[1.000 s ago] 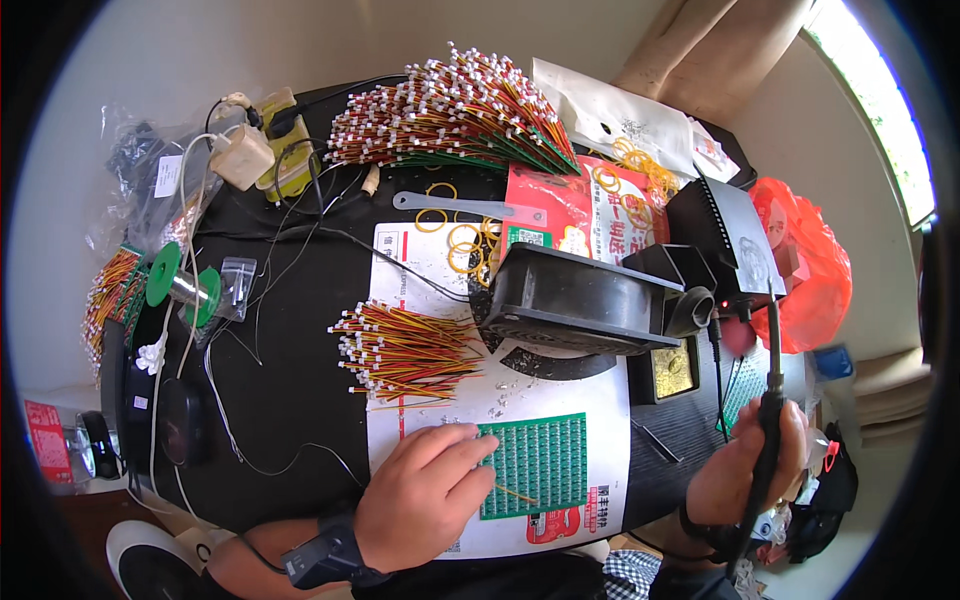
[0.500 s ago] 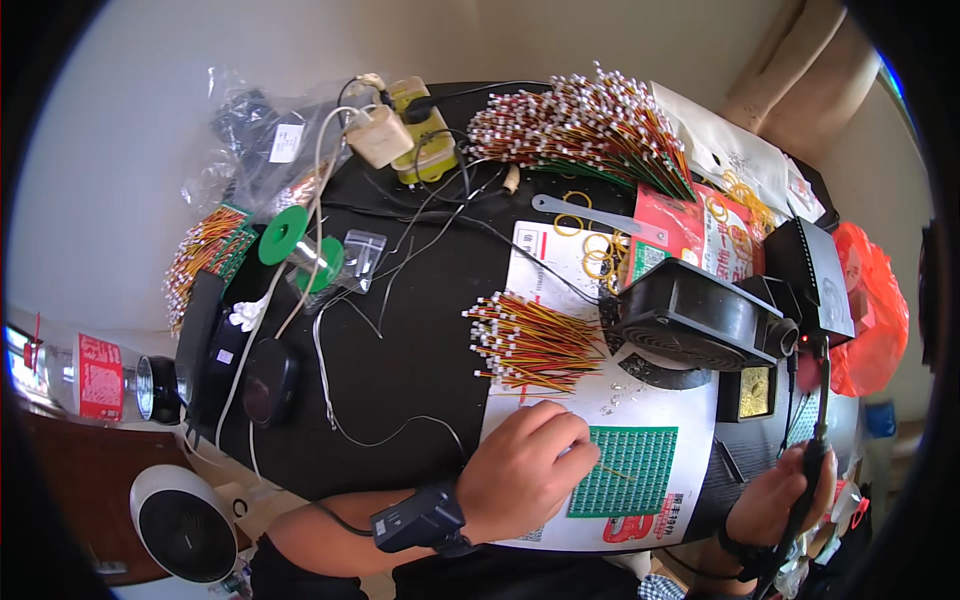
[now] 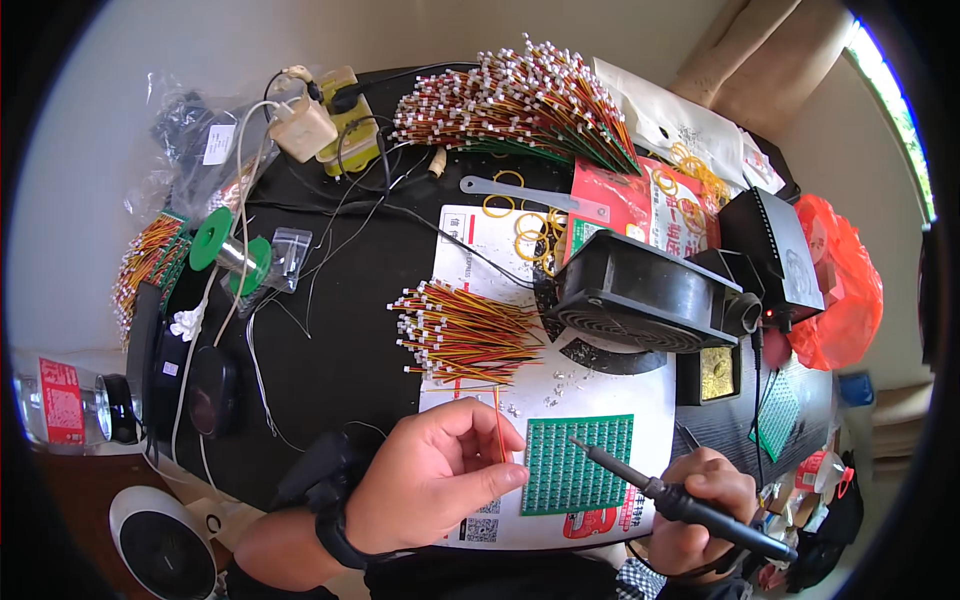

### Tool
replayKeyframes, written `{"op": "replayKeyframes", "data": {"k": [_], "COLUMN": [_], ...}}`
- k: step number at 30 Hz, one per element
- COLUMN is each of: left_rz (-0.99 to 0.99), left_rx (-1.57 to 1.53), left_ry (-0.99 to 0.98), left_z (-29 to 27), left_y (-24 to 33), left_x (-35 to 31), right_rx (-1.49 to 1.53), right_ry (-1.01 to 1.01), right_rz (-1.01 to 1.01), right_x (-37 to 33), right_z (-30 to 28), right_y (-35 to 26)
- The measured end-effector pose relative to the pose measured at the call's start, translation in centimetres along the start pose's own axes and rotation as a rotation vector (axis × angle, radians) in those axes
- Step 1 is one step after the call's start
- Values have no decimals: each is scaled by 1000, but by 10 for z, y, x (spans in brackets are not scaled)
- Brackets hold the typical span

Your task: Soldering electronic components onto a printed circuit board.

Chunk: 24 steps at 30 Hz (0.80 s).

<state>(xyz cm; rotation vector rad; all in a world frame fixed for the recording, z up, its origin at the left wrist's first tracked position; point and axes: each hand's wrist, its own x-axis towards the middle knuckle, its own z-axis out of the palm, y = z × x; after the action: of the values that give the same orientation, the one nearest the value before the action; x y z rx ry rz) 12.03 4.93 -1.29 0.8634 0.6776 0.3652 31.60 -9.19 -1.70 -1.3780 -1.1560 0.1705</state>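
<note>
Iron [image 3: 665, 492] now lower, wool [image 3: 718, 372] in tray [image 3: 689, 379]

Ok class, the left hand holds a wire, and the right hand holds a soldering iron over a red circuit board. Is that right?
No: the circuit board is green, not red, as the head view shows. The rest stands: wire in the left hand, soldering iron in the right hand.

The green circuit board [image 3: 570, 485], gridded with small repeated pads, lay flat; the black-handled soldering iron [image 3: 685, 504] slanted over it, tip towards ten o'clock; a thin reddish wire [image 3: 499, 412] pointed to twelve, off the board's ten-o'clock side
</note>
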Motion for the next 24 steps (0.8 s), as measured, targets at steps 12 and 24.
{"op": "replayKeyframes", "data": {"k": [12, 24], "left_rz": [-7, 637], "left_rx": [220, 1021], "left_ry": [65, 66], "left_z": [2, 0], "left_y": [-4, 2], "left_x": [4, 21], "right_rx": [-102, 29], "right_ry": [147, -6], "right_rz": [74, 437], "right_x": [-12, 26], "right_z": [2, -23], "right_y": [13, -20]}}
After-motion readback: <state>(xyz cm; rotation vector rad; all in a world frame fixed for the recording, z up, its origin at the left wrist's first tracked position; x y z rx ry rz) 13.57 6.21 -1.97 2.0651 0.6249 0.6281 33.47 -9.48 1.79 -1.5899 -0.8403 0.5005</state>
